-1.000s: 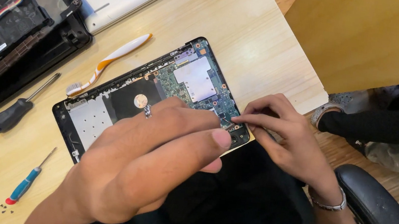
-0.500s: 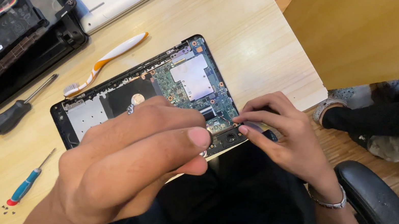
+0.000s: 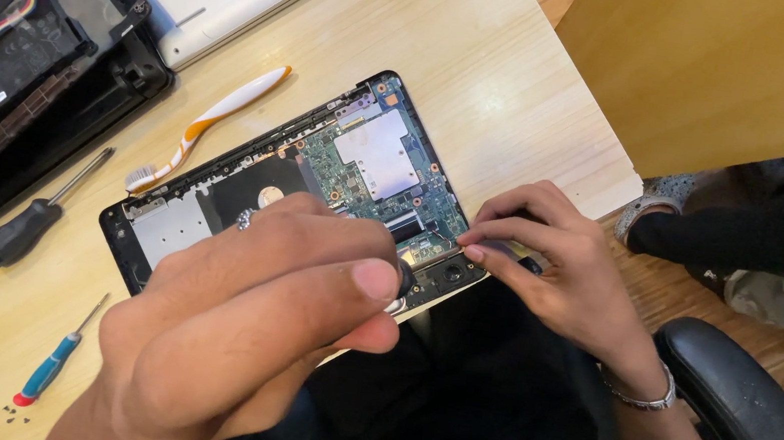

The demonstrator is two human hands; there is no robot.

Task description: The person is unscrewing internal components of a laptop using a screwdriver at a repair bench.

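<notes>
On bench [image 3: 492, 72]: opened laptop base [image 3: 295, 187], circuit board up, at near edge, partly under both hands. Second black chassis [image 3: 21, 50] far left. White-orange toothbrush [image 3: 208, 120], black screwdriver [image 3: 33, 223], two small blue drivers [image 3: 49, 369] left of base. Left hand [image 3: 246, 332] curled, pinching dark tool handle [image 3: 405, 277] over board. Right hand [image 3: 558, 262] fingers closed on thin part at base's right corner; exact grip unclear. Best: keep tool upright, base steadied, light pressure, avoid slipping onto board.
</notes>
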